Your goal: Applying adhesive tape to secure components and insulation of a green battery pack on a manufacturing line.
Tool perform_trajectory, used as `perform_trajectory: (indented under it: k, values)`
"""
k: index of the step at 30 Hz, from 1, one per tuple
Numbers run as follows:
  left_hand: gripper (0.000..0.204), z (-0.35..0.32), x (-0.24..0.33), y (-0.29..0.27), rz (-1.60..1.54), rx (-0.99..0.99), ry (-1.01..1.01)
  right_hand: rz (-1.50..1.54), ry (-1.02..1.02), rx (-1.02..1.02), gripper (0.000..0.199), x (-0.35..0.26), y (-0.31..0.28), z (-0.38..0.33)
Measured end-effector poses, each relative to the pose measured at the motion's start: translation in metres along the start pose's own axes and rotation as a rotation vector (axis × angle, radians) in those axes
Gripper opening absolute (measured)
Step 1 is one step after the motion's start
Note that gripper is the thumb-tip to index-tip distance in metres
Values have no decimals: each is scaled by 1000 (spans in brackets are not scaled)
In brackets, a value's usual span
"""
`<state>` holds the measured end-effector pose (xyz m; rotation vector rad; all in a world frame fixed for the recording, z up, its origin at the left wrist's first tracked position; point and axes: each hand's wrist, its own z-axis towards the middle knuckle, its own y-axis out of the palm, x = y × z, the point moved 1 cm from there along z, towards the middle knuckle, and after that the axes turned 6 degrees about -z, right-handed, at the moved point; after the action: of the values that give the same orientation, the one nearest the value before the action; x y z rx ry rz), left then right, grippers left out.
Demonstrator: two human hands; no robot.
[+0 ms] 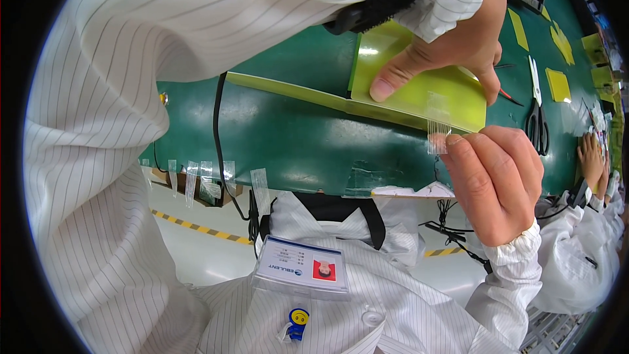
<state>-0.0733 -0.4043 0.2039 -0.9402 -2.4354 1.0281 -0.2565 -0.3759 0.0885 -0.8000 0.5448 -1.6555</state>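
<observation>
Starting close in, with several clear tape strips [260, 187] hanging from the near edge of the green tabletop [295, 147]. Just beyond, pinching the near end of a single piece of tape [438, 118] with the right hand [495, 180], thumb mostly hidden, remaining fingers curled together. Running from that pinch onto the yellow-green panel [409, 95], near its right end. Lying on the tabletop, joined to or butted against a narrow strip [282, 90] reaching leftward; impossible to tell which. Spanning the panel with the left hand [455, 52], thumb spread well apart from the fingers and resting on the surface, a fingertip down by the right end; impossible to tell whether gripping underneath. Probably light, thin and fairly stiff, glossy enough to slide, perhaps creasing if bent hard. Best steadied by a broad thumb press or held by the edges, with the flimsy tape taken only at its tip. Farther right, past black-handled scissors [537, 128] and yellow pieces [558, 85], ending at a co-worker's hand [591, 160].
</observation>
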Motion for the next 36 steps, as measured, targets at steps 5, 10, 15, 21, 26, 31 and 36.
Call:
perform_trajectory:
  k: [5,10,15,21,26,31,36]
  values:
    - [103,8,-3,5,30,2,39,8,-5,9,40,2,3,-2]
    - [101,13,-8,2,34,27,-40,6,6,-13,40,2,4,-1]
    - [96,20,-8,8,72,54,-96,-12,22,0,35,5,10,-1]
    - [103,24,-20,9,49,-37,-337,-34,39,-25,36,7,17,3]
    - [104,30,-16,9,47,-35,-307,-35,83,-136,33,2,10,6]
    - [104,31,-15,8,47,-31,-268,-66,96,-142,30,-8,11,-2]
    - [105,31,-18,10,39,-23,-218,-100,147,-234,41,-16,10,-8]
